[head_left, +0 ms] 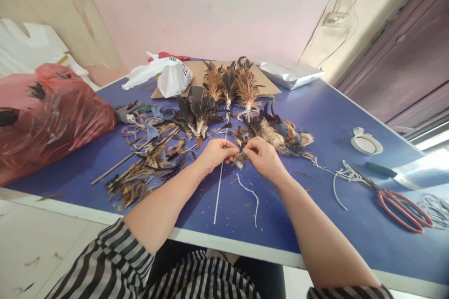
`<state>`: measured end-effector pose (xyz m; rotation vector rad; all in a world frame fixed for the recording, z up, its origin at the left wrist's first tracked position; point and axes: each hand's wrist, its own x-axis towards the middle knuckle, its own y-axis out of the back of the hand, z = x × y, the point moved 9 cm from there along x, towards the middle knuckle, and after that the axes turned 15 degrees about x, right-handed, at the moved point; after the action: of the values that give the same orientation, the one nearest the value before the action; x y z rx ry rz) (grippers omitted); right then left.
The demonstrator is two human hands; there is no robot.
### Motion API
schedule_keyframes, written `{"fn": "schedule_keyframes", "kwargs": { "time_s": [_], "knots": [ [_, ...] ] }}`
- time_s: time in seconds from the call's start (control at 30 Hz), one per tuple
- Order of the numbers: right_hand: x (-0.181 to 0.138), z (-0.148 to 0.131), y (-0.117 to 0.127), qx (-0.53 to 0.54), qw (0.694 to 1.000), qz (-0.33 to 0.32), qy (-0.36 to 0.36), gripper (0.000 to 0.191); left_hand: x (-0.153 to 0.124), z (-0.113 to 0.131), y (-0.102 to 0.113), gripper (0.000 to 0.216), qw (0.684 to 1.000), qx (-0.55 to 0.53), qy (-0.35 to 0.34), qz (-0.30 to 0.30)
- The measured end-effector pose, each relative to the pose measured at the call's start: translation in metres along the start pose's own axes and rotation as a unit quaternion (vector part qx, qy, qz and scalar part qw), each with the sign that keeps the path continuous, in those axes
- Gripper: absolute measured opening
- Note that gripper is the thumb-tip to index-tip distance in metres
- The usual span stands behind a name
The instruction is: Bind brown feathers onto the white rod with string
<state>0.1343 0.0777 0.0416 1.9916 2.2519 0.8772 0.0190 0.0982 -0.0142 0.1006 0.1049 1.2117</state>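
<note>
My left hand (pixel 219 154) and my right hand (pixel 261 156) come close together over the middle of the blue table. Both hands are closed in a pinch around a small brown and pale feather (pixel 239 161), whose fluffy end shows between them. Below lies a short piece of white string (pixel 254 192). A thin white stick (pixel 219 191) runs under my left hand. Beyond the hands are a fan of black feathers (pixel 198 117) and a pile of brown and cream feathers (pixel 277 133). Loose feathers (pixel 140 173) are heaped to the left with a wooden stick (pixel 115 167).
Tied brown feather bundles (pixel 247 84) lie on cardboard (pixel 268 85) at the back. Red-handled scissors (pixel 403 208), a knife (pixel 382 169), white strings (pixel 347 173) and a tape roll (pixel 366 144) lie right. A red plastic bag (pixel 70 121) bulges at left; a silver packet (pixel 291 74) lies behind.
</note>
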Motion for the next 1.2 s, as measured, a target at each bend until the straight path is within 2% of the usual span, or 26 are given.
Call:
{"fn": "schedule_keyframes", "kwargs": {
  "time_s": [0.13,0.2,0.43,0.77,1.0,1.13,1.2],
  "knots": [
    [-0.004,0.019,-0.003,0.041,0.989,-0.033,-0.137,0.014,-0.001,-0.001,0.000,0.029,1.000,0.005,0.001,0.010],
    [-0.006,0.020,-0.002,0.045,0.986,-0.034,-0.160,0.016,-0.001,0.000,0.000,0.031,1.000,0.005,-0.003,0.014],
    [-0.004,0.021,0.001,0.047,0.987,-0.023,-0.149,0.017,0.001,0.000,0.002,0.019,0.999,0.039,-0.021,0.019],
    [0.000,0.008,-0.003,0.021,0.998,-0.028,-0.059,0.016,-0.003,0.005,-0.002,0.018,0.998,0.063,-0.021,0.005],
    [-0.001,0.024,-0.004,0.049,0.992,-0.021,-0.113,0.016,-0.002,0.008,0.000,0.016,0.999,0.041,-0.029,-0.011],
    [-0.005,0.032,-0.010,0.147,0.974,-0.003,-0.171,0.014,-0.003,0.011,0.002,0.017,0.998,0.041,-0.037,0.007],
    [-0.005,0.027,-0.010,0.210,0.965,0.010,-0.155,0.014,-0.004,0.015,0.005,0.020,0.998,0.037,-0.050,0.031]
  ]
}}
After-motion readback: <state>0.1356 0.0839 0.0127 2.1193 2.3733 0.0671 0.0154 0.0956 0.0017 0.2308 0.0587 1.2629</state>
